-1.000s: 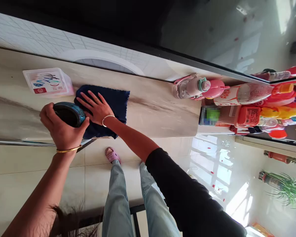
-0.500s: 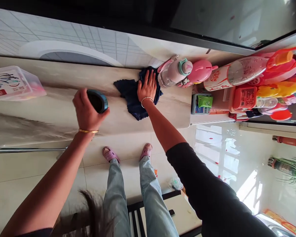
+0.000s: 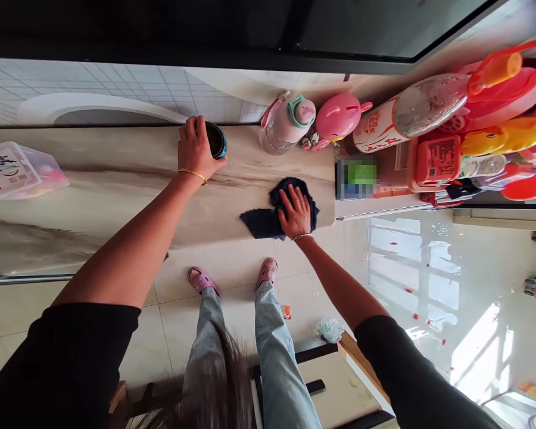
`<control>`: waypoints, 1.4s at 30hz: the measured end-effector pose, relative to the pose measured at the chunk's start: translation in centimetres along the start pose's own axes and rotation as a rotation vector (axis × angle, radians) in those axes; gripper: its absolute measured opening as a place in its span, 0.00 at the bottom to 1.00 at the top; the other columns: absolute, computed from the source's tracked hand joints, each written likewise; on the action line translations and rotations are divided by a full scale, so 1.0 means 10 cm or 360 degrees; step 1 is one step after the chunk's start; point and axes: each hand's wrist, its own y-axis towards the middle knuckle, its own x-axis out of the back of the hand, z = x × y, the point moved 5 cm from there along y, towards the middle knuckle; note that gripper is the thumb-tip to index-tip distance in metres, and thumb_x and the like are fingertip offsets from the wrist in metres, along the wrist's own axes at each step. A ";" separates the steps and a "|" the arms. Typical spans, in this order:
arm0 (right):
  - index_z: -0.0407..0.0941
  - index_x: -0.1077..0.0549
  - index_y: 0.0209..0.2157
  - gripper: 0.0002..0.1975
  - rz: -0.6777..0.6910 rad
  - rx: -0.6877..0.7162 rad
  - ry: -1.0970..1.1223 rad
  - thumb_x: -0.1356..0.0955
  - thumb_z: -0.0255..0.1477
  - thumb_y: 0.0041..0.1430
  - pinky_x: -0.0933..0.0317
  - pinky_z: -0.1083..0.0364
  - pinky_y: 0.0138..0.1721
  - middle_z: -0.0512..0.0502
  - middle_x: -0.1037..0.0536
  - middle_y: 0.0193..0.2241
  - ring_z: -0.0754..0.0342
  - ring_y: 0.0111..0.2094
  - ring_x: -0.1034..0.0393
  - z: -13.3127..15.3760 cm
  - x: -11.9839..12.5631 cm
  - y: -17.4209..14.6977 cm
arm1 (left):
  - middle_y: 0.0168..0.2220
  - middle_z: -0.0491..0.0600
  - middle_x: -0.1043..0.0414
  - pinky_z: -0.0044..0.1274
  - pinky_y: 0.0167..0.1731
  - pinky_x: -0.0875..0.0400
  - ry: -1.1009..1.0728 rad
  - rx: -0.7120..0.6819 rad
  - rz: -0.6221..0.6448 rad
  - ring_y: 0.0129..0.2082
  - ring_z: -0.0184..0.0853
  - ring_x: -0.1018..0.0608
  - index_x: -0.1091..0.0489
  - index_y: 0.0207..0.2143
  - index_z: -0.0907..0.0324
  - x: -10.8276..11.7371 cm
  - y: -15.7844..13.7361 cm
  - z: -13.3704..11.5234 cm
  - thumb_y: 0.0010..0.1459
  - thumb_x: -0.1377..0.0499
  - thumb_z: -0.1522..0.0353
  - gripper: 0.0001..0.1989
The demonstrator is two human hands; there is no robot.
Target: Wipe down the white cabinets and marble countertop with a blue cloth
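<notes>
Nearest me are the person's pink slippers (image 3: 202,280), planted on the tiles (image 3: 178,325) beneath pale jeans (image 3: 268,333); taking that spot as the clock's centre, with the counter at twelve, a crumpled clear bag (image 3: 329,329) lies on the floor between three and four.

Toward one o'clock, the right hand (image 3: 296,211) lies flat, its fingers slightly parted, palm down on a dark navy cloth (image 3: 259,223). The cloth sits bunched under the palm, one flap running out toward twelve, close to the front edge of the marble-patterned counter (image 3: 129,220).

Farther in, just short of twelve, the left hand (image 3: 195,149) curls around a round dark-blue cup (image 3: 223,142), thumb on one side and fingers on the other. I can't tell whether its base touches the counter.

At ten stands a clear plastic box (image 3: 13,170) with a printed label. Just past twelve is a pink-and-mint bottle (image 3: 286,128), and toward one a pink piggy bank (image 3: 339,116) just beside it. Beyond, between one and two, leans a large clear bottle (image 3: 429,110). Behind the counter, across twelve, runs a wide black screen (image 3: 205,30).
</notes>
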 end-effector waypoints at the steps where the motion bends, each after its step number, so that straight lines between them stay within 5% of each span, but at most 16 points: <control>1: 0.47 0.44 0.72 0.32 -0.0041 -0.0108 -0.0034 0.42 0.40 0.71 0.56 0.40 0.73 0.44 0.50 0.75 0.44 0.76 0.59 -0.23 0.02 0.00 | 0.69 0.57 0.45 0.39 0.72 0.52 -0.0009 -0.0004 -0.0004 0.71 0.38 0.49 0.47 0.63 0.70 -0.02 0.02 0.01 0.56 0.32 0.50 0.46; 5: 0.38 0.52 0.74 0.38 -0.0152 -0.0571 -0.0119 0.44 0.42 0.69 0.53 0.36 0.71 0.35 0.53 0.75 0.40 0.76 0.60 -0.91 0.03 0.29 | 0.68 0.53 0.45 0.39 0.73 0.51 -0.0097 -0.0070 -0.0049 0.71 0.34 0.50 0.44 0.61 0.67 -0.05 0.13 0.07 0.57 0.33 0.52 0.41; 9: 0.39 0.55 0.75 0.36 -0.0214 -0.0747 -0.0183 0.48 0.39 0.70 0.55 0.31 0.70 0.34 0.54 0.75 0.40 0.76 0.61 -0.79 -0.04 0.74 | 0.69 0.52 0.45 0.36 0.75 0.54 0.0055 0.0053 -0.0059 0.72 0.30 0.51 0.45 0.62 0.67 -0.09 0.23 0.15 0.60 0.34 0.53 0.39; 16: 0.39 0.56 0.75 0.36 0.0056 -0.0285 -0.0017 0.46 0.38 0.71 0.65 0.34 0.73 0.39 0.58 0.76 0.41 0.77 0.69 0.74 -0.17 0.87 | 0.70 0.49 0.44 0.38 0.75 0.60 -0.0042 -0.0067 -0.0074 0.74 0.32 0.54 0.46 0.66 0.63 -0.07 0.19 0.25 0.52 0.30 0.50 0.48; 21: 0.40 0.53 0.75 0.36 0.0171 0.0008 0.0142 0.43 0.38 0.72 0.70 0.36 0.75 0.40 0.58 0.76 0.41 0.77 0.69 1.67 -0.27 0.61 | 0.74 0.43 0.51 0.33 0.75 0.63 -0.0178 -0.0053 -0.0085 0.75 0.33 0.56 0.47 0.69 0.56 0.45 -0.12 0.51 0.50 0.30 0.54 0.49; 27: 0.41 0.49 0.74 0.36 0.0243 0.0437 0.0232 0.40 0.41 0.71 0.69 0.37 0.75 0.41 0.56 0.76 0.40 0.76 0.64 3.06 -0.50 0.29 | 0.74 0.66 0.59 0.41 0.74 0.59 0.0199 -0.0124 -0.0321 0.75 0.41 0.55 0.57 0.71 0.75 1.11 -0.98 1.06 0.57 0.39 0.69 0.45; 30: 0.49 0.44 0.72 0.32 0.0274 0.0678 0.0182 0.42 0.40 0.70 0.70 0.39 0.76 0.55 0.48 0.74 0.43 0.76 0.63 3.80 -0.68 0.24 | 0.72 0.66 0.54 0.40 0.73 0.52 0.0215 -0.0137 -0.0370 0.74 0.41 0.50 0.50 0.70 0.69 1.15 -1.49 1.16 0.60 0.42 0.70 0.38; 33: 0.58 0.41 0.70 0.31 0.0445 0.0914 0.0189 0.45 0.31 0.67 0.72 0.41 0.77 0.70 0.40 0.69 0.50 0.76 0.63 4.20 -0.80 0.24 | 0.71 0.62 0.49 0.42 0.72 0.48 0.0271 -0.0070 -0.0317 0.73 0.45 0.44 0.38 0.65 0.59 1.08 -1.96 1.14 0.63 0.43 0.66 0.28; 37: 0.49 0.37 0.69 0.29 0.0500 0.1033 0.0359 0.48 0.31 0.70 0.68 0.45 0.76 0.64 0.44 0.72 0.53 0.76 0.68 3.79 -0.65 0.19 | 0.69 0.64 0.45 0.45 0.70 0.47 0.0302 0.0072 -0.0289 0.71 0.51 0.40 0.34 0.62 0.61 0.89 -2.41 1.06 0.65 0.45 0.60 0.26; 39: 0.44 0.41 0.70 0.30 0.0488 0.0924 0.0464 0.47 0.39 0.73 0.62 0.47 0.74 0.54 0.53 0.75 0.50 0.76 0.65 3.22 -0.51 0.12 | 0.70 0.64 0.44 0.44 0.70 0.45 0.0247 0.0104 -0.0251 0.71 0.50 0.40 0.35 0.64 0.61 0.69 -2.53 1.00 0.67 0.48 0.58 0.27; 42: 0.44 0.44 0.72 0.32 0.0543 0.0775 0.0481 0.43 0.42 0.72 0.69 0.45 0.74 0.46 0.54 0.75 0.48 0.76 0.65 2.17 -0.30 -0.07 | 0.71 0.64 0.45 0.43 0.70 0.46 0.0198 0.0071 -0.0118 0.73 0.48 0.42 0.38 0.66 0.62 0.23 -2.60 0.78 0.69 0.51 0.58 0.28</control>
